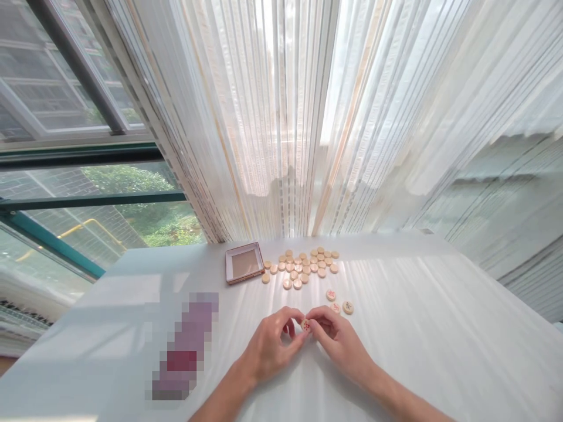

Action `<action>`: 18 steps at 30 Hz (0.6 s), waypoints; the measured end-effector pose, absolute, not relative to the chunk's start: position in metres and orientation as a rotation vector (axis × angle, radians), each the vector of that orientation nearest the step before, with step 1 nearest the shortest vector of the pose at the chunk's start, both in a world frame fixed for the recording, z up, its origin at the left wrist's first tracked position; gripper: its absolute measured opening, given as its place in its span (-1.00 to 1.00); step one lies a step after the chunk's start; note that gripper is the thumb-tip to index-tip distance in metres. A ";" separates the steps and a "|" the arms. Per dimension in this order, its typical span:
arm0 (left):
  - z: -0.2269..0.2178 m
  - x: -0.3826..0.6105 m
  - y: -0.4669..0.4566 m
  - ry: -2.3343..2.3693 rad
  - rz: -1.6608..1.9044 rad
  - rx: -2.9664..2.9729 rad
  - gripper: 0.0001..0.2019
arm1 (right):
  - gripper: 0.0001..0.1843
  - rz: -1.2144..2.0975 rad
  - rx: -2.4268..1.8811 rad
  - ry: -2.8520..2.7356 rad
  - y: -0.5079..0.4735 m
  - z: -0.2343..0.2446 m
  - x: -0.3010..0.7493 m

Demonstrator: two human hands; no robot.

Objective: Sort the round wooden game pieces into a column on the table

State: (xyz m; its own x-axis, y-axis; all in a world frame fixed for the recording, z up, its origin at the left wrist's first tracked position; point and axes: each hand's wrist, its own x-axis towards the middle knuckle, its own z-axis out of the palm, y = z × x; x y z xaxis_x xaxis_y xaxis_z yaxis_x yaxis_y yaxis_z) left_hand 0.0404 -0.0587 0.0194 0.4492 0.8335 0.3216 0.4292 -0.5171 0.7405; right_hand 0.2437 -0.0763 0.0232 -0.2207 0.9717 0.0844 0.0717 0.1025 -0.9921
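Observation:
Between my two hands is a round wooden Chinese chess piece (306, 325) with a red character facing me. My left hand (275, 340) pinches its left side between thumb and fingers, and my right hand (336, 334) grips its right side. Just beyond my right hand lie two pieces with red characters, an upper one (331, 295) and a lower one (335, 308). Beside them is a piece with a dark character (348, 307). Farther back, several pale chess pieces (298, 268) lie spread in a loose group, their markings too small to read.
An open shallow box (244, 278) with a brown bottom sits left of the group of pieces. On the left of the white table (417, 328) lies a pixelated purple and red item (185, 349). A pale striped curtain (281, 129) hangs along the table's far edge, beside a window.

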 end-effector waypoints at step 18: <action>0.015 0.039 -0.057 1.107 0.942 2.078 -0.78 | -0.67 1.284 -1.098 -1.468 -0.078 0.034 0.242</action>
